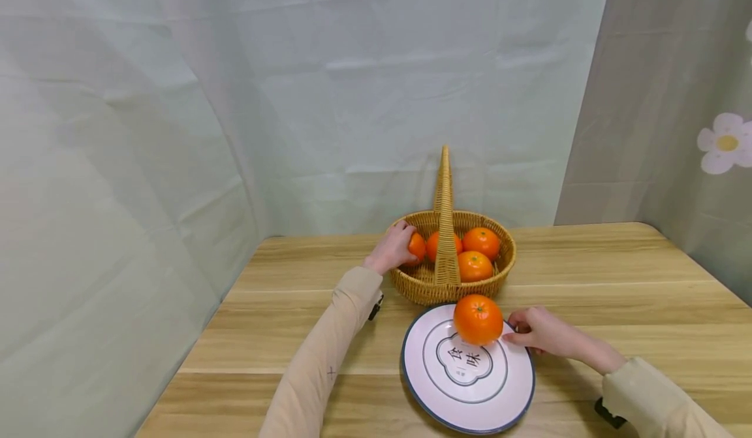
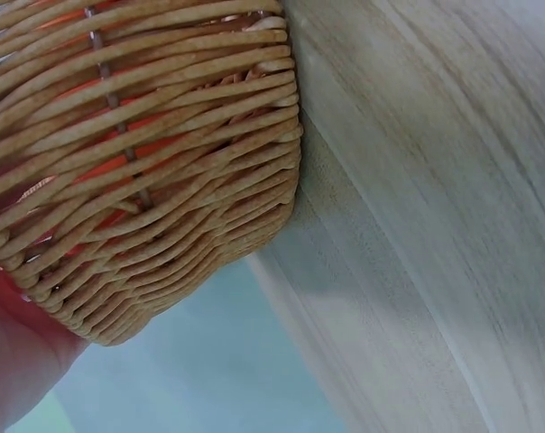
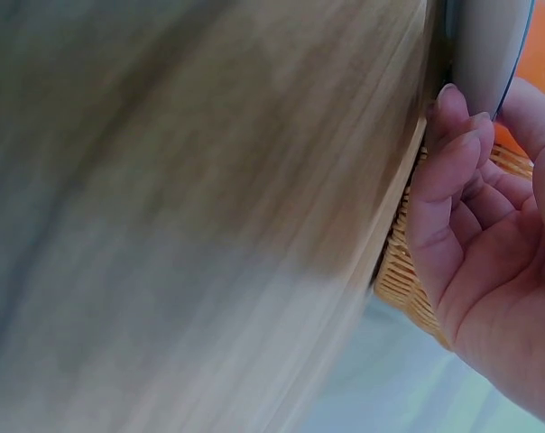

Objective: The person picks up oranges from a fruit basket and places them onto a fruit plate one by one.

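My left hand reaches over the left rim of a wicker basket and grips an orange inside it. In the left wrist view the basket's woven side covers most of that hand. Pinched at its right rim by my right hand is a white plate with a dark blue edge. The right wrist view has the thumb over the rim and curled fingers beneath it. A single orange sits on the plate's far part, close beside the right thumb.
Several more oranges lie in the basket, whose tall arched handle crosses its middle. The basket stands directly behind the plate on a wooden table. Pale cloth hangs behind the table and along its left side.
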`<state>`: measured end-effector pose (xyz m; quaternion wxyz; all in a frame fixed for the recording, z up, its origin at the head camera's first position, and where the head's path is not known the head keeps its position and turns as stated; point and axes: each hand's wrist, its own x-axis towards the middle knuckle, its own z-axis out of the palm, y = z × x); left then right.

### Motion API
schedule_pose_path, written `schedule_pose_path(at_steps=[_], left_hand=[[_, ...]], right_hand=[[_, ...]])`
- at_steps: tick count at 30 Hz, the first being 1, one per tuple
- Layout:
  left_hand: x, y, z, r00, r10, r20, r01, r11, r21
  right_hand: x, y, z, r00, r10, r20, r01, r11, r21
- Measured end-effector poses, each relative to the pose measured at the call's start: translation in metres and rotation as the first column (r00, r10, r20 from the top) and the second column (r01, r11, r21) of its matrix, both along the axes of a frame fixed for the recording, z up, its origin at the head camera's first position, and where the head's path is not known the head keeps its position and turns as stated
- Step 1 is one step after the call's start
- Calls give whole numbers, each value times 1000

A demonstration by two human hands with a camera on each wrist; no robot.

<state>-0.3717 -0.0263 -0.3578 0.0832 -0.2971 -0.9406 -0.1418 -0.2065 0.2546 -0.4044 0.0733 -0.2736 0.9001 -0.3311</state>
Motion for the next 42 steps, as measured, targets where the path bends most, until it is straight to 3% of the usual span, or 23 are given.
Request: schedule_pose_path(at_steps=[7, 28, 42], left_hand=[[1, -3, 3, 1000, -17, -7, 17, 999, 34], [9, -1, 16, 997, -22, -69, 19, 999, -48], [15, 1, 23, 999, -16, -43, 13, 998, -66]], right_hand=[[-2, 0, 0, 1000, -7, -5, 7, 1000, 8], [-5, -1, -1, 1000, 1, -10, -1, 1000, -3], [-7, 0, -3, 1000, -5, -16, 6, 1000, 5]])
